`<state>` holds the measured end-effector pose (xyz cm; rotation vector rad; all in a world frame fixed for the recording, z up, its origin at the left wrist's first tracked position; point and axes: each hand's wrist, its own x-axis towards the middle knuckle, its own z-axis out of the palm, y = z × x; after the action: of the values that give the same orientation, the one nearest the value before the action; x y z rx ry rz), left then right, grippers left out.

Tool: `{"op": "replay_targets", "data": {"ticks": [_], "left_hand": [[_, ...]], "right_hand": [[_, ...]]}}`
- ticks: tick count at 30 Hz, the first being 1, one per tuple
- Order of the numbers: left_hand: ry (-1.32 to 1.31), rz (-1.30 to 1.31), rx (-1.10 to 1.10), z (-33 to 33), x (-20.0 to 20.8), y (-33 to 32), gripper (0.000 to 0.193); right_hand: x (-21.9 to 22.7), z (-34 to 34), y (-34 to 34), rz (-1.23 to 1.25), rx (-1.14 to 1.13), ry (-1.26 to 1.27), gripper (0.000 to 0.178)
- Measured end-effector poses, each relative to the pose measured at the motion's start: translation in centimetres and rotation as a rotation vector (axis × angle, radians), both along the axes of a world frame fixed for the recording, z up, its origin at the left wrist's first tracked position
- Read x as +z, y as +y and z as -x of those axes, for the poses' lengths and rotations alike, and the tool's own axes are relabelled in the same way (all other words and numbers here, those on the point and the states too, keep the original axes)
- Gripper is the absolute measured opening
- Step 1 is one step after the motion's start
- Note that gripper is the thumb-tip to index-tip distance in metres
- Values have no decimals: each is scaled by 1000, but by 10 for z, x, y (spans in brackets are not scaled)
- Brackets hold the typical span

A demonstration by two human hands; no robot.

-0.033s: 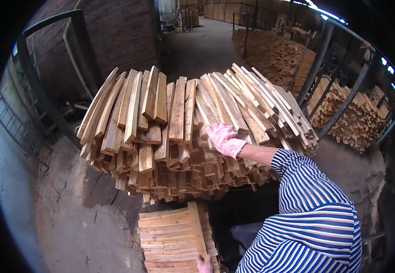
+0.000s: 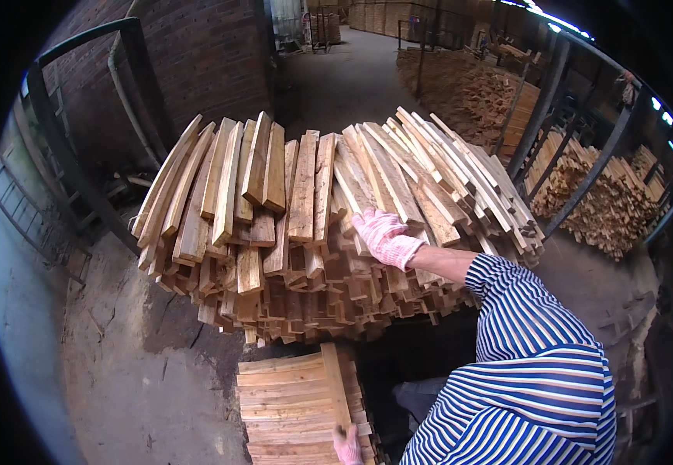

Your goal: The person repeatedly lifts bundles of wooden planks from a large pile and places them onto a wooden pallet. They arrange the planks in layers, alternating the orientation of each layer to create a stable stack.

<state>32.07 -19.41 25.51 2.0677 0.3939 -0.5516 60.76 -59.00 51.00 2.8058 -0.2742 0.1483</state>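
My right hand (image 2: 387, 239), in a pink-and-white knitted glove, rests on a large heap of rough brown wooden sticks (image 2: 302, 194); whether its fingers clasp one, I cannot tell. My pink-gloved left hand (image 2: 346, 448), blurred at the lower edge, touches the near end of a long flat wooden slat (image 2: 335, 385) over neatly rowed pale boards (image 2: 290, 412); its grip is unclear.

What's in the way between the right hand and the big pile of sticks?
Nothing that I can see! The right hand, in its pink and white glove, is already at the front of the big pile and seems to touch the sticks there. No bar or other thing shows between them.
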Motion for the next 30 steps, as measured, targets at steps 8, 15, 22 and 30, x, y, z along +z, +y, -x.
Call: {"op": "replay_targets", "data": {"ticks": [8,15,22,30], "left_hand": [[474,1790,-19,-180,185,-138,77],[402,1363,-109,-71,172,-14,83],[521,1300,143,193,90,144,100],[523,-261,179,414,-47,215,83]], "right_hand": [[74,160,151,-214,567,193,31],[65,189,187,-535,1029,378,77],[-131,205,275,-250,1539,783,54],[-324,377,437,-306,1681,1135,55]]}}
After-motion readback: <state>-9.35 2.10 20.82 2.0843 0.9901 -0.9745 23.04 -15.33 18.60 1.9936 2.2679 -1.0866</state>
